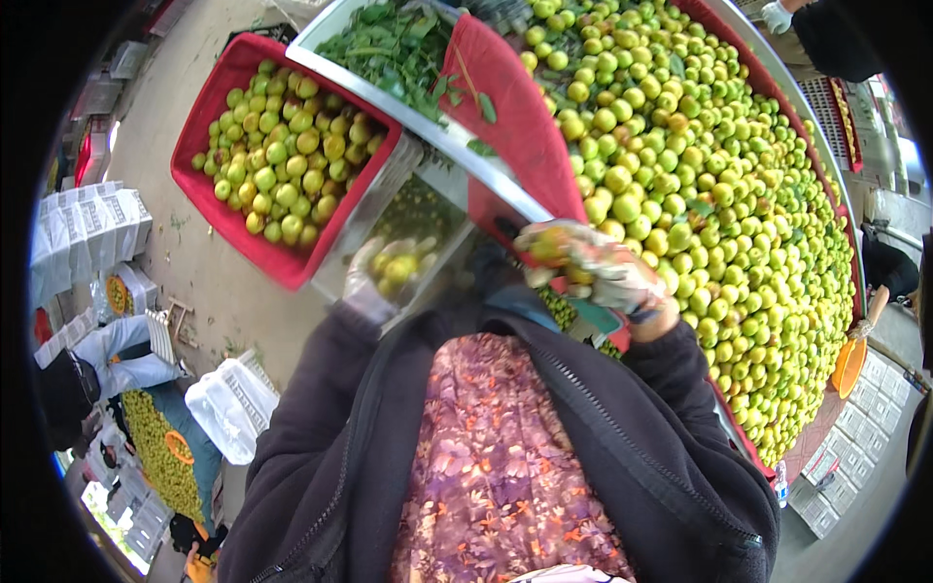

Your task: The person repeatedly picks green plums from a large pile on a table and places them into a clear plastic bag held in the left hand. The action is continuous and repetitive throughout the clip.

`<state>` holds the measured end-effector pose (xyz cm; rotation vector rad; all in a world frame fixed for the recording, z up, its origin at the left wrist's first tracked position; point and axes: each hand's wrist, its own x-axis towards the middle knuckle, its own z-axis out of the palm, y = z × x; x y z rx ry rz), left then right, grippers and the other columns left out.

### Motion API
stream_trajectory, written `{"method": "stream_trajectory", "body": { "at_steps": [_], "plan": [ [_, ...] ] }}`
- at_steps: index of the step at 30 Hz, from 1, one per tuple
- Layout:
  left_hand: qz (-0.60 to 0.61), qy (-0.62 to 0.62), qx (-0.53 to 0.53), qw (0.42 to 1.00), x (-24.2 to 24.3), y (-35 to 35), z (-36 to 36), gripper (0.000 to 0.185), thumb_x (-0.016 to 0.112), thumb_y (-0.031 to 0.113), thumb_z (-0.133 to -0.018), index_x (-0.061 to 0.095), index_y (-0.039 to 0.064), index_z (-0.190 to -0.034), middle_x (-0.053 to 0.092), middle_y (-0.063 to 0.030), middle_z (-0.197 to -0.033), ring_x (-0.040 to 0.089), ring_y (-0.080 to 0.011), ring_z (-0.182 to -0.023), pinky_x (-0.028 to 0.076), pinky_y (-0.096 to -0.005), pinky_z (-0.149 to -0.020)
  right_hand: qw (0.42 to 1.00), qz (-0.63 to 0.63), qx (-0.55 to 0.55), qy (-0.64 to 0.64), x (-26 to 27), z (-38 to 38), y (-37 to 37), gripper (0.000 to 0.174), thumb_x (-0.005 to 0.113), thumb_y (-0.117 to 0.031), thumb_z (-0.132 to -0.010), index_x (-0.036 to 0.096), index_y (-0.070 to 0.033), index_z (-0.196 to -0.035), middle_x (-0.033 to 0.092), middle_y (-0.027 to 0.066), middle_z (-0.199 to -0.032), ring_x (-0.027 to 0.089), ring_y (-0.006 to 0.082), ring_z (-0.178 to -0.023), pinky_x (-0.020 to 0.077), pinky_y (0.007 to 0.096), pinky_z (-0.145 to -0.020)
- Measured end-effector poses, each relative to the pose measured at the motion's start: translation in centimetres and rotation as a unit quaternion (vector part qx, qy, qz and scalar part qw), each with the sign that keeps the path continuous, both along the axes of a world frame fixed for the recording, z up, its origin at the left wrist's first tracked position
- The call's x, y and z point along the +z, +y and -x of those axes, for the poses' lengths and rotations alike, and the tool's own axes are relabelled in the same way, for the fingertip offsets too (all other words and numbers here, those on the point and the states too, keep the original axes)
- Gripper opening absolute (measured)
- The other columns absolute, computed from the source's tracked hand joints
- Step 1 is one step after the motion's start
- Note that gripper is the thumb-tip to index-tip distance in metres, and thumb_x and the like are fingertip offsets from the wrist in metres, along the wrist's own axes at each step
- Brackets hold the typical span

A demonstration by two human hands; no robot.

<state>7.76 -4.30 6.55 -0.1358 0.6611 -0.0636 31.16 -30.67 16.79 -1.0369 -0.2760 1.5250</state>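
Observation:
My left hand [372,280], in a pale glove, cups several round yellow-green fruits [397,268]. It is over a box [430,182] with more fruit inside, and motion blurs the area. My right hand [594,266], in a stained whitish glove, has a few reddish-yellow fruits [552,244] in its fingers. That hand is at the near-left edge of a large heap of yellow-green fruits [678,182] on a sorting table lined with red cloth [510,95]. To my left, a red-lined crate [291,270] holds more of the same fruits [291,160].
Leafy green cuttings [386,47] fill the table's far-left corner, behind its metal rim [437,138]. Stacked, wrapped boxes [91,233] stand at far left. Other people work around: a gloved hand [778,16] at top right, and a seated person's jeans [131,357] at left.

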Motion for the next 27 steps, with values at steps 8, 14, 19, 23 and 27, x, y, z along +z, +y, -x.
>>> {"method": "stream_trajectory", "body": {
  "at_steps": [8, 14, 19, 23, 27],
  "plan": [
    [-0.122, 0.324, 0.075, 0.935, -9.5, 1.4, 4.9, 0.039, 0.058, 0.036, -0.091, 0.056, 0.008, -0.118, 0.061, -0.0099, -0.118, 0.058, -0.0317, -0.107, 0.047, -0.0457, -0.098, 0.99, 0.099, 0.003, -0.101, -10.5, 9.6, 8.9, 0.057, 0.056, -0.032, -0.096, 0.038, -0.001, -0.14, 0.056, 0.0118, -0.127, 0.061, 0.0199, -0.1, 0.0503, 0.0306, -0.082],
    [-0.355, 0.275, -0.105, 0.888, -13.9, 3.4, 7.8, 0.039, 0.056, 0.038, -0.092, 0.053, 0.016, -0.124, 0.055, -0.0093, -0.123, 0.055, -0.0285, -0.108, 0.048, -0.0465, -0.093, 0.928, 0.134, -0.117, -0.328, -3.0, 1.1, -1.3, 0.059, 0.058, -0.031, -0.093, 0.042, 0.005, -0.138, 0.061, 0.0176, -0.116, 0.06, 0.0188, -0.104, 0.0469, 0.0288, -0.089],
    [-0.784, 0.109, -0.496, 0.357, -9.3, 5.4, 4.8, 0.059, 0.069, 0.031, -0.085, 0.049, 0.014, -0.138, 0.057, -0.0157, -0.128, 0.056, -0.0282, -0.117, 0.046, -0.0408, -0.098, 0.478, 0.484, -0.176, -0.711, -3.3, -8.2, -8.9, 0.067, 0.05, -0.043, -0.094, 0.04, 0.007, -0.138, 0.049, 0.0279, -0.133, 0.046, 0.0394, -0.124, 0.0369, 0.0437, -0.103],
    [-0.672, -0.051, -0.694, 0.253, -1.3, 7.6, -2.9, 0.052, 0.067, 0.033, -0.086, 0.057, 0.008, -0.131, 0.063, -0.0173, -0.117, 0.06, -0.0257, -0.109, 0.047, -0.0375, -0.095, 0.519, 0.594, -0.075, -0.61, -7.0, -11.7, -8.6, 0.086, 0.043, -0.061, -0.091, 0.041, 0.013, -0.135, 0.047, 0.0323, -0.133, 0.049, 0.0445, -0.12, 0.0392, 0.0499, -0.1],
    [-0.59, -0.069, -0.465, 0.657, 7.1, 6.7, -15.5, 0.041, 0.053, 0.016, -0.095, 0.052, 0.001, -0.133, 0.06, -0.0145, -0.124, 0.057, -0.0222, -0.115, 0.045, -0.0318, -0.098, 0.581, 0.459, -0.212, -0.638, -9.7, -13.8, -1.5, 0.084, 0.049, -0.06, -0.086, 0.041, 0.005, -0.138, 0.038, 0.0318, -0.14, 0.038, 0.0466, -0.128, 0.0291, 0.0516, -0.108]
  ]
}}
